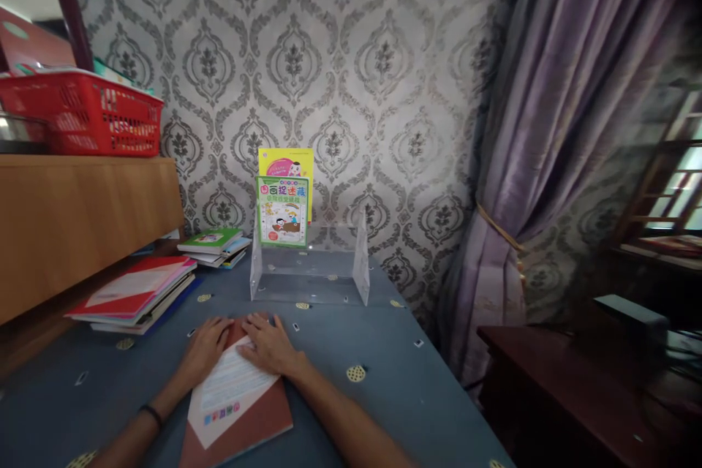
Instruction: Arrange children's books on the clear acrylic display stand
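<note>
Fingers on the left hand and right hand lie stretched out, slightly spread, on the far end of the reddish-brown book, clasping nothing that I can see. I judge the book, low and left of centre in the frame, to be light, thin and bendable, with a smooth cover that could slide, so I'd take hold at its free near right corner. Farther out, at the frame's middle, a clear rack stands on the desk.

Both hands on book, rack beyond
</note>
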`<state>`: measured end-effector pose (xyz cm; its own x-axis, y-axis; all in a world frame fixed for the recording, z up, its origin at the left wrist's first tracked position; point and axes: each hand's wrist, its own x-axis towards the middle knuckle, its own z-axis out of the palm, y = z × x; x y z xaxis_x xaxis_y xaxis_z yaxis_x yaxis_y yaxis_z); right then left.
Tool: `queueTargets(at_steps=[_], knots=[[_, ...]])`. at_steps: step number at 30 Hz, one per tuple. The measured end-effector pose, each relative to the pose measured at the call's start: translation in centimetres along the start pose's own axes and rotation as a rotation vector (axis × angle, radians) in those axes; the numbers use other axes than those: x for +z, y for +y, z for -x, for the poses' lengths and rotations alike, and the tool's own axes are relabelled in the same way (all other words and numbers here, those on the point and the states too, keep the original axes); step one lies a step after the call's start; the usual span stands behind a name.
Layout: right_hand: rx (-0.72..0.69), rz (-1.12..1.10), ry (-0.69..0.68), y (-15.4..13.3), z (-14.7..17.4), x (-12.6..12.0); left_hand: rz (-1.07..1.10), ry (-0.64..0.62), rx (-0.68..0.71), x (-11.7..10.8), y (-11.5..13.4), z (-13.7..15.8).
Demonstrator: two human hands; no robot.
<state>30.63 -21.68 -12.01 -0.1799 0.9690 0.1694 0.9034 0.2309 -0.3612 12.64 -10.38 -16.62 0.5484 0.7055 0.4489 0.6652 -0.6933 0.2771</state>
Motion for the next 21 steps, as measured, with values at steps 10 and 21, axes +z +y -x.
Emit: queueTargets(at_steps=[10, 21], knots=[[0.210, 0.019, 0.099, 2.6, 0.0, -0.6, -0.017, 0.008, 0.025, 0.5, -0.1, -0.2], [0.252, 0.102, 0.025, 2.4, -0.6, -0.9, -0.074, 0.057, 0.047, 1.7, 0.6, 0.1]])
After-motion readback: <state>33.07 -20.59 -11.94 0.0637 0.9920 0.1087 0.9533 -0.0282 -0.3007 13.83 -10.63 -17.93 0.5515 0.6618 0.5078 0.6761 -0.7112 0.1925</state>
